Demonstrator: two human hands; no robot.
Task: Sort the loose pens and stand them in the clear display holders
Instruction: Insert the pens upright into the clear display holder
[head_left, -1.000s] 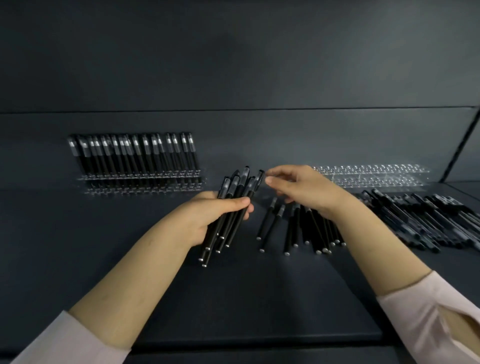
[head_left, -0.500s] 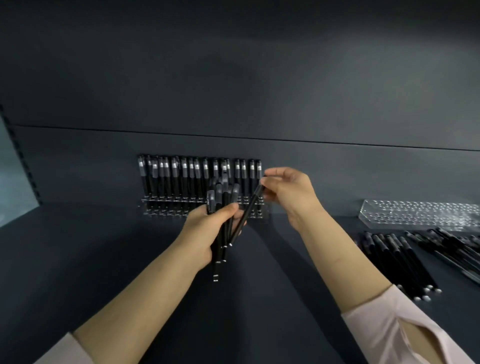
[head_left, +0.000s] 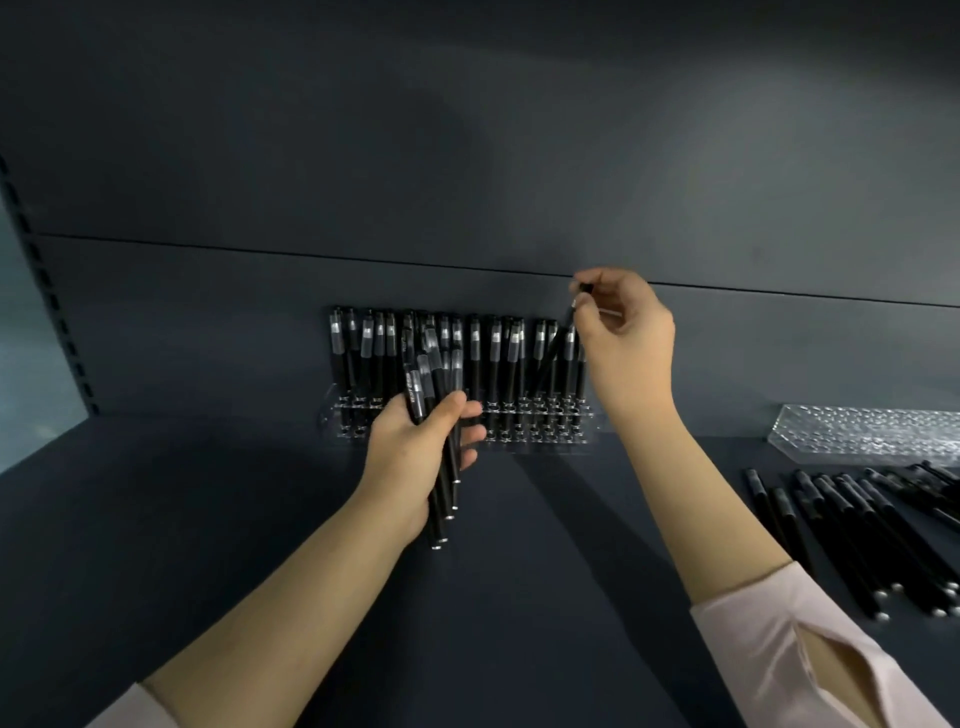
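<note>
My left hand (head_left: 415, 457) grips a bunch (head_left: 431, 384) of thin black pens. My right hand (head_left: 626, 338) pinches one tilted pen (head_left: 555, 351) over the clear plastic holder (head_left: 540, 431). Loose pens (head_left: 841, 525) lie on the dark shelf (head_left: 571, 519).

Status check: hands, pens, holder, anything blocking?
Left hand grips bundle of pens. Right hand pinches single pen, tilted over right end of filled holder. Nothing seen in the way.

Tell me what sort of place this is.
Likely a shop's stationery display: a dark shelf with a slotted upright at its left edge, a clear holder lined with identical black pens, and a second clear holder beside a heap of loose pens.
</note>
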